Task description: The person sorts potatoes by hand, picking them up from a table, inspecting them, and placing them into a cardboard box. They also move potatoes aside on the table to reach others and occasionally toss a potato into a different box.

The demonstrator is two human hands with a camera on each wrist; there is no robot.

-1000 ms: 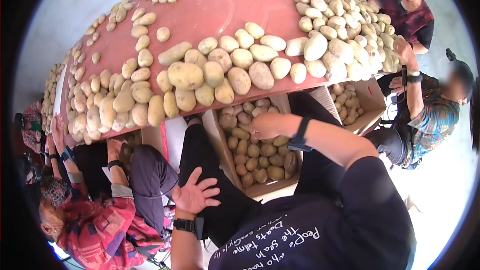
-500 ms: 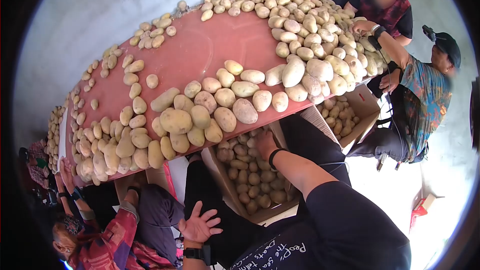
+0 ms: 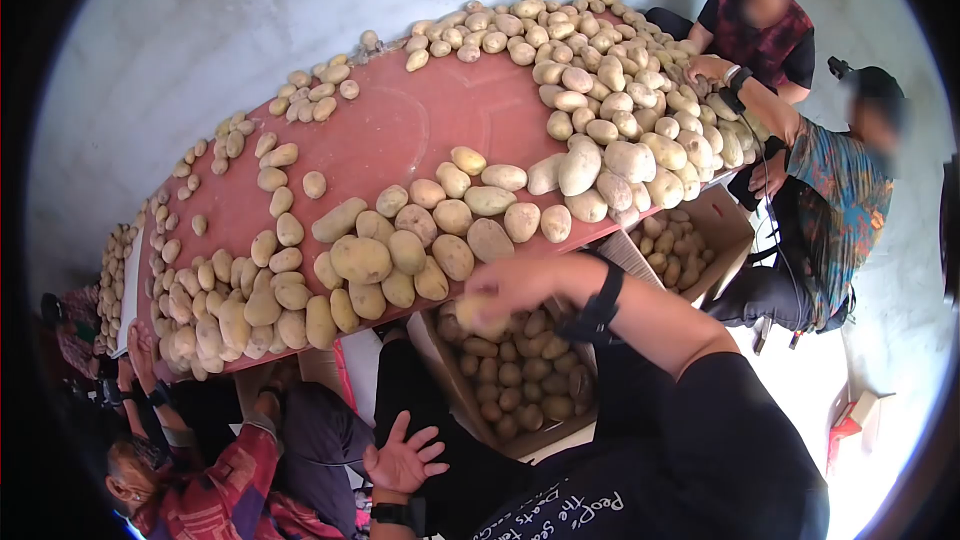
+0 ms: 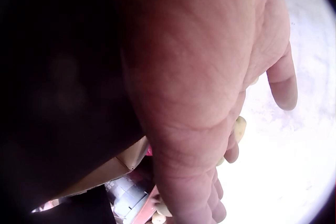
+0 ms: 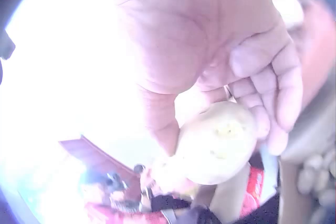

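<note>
Pale-skinned potato (image 5: 218, 142) sits gripped in the curled fingers of the right hand (image 3: 500, 290), lifted above the cardboard box (image 3: 450, 380), just below the red counter (image 3: 420, 130) edge. Left hand (image 3: 403, 460) rests spread flat on a dark trouser leg. Box looks nearly full; many potatoes remain heaped on the counter.

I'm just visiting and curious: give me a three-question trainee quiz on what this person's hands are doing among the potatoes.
1. True or false: the right hand holds a potato.
2. The left hand is: A) gripping a potato B) spread open on the person's leg C) on the red table.
3. Fill in: below the right hand sits a cardboard ____ full of potatoes, at the edge of the table.

Key: 1 true; 2 B; 3 box.
</note>
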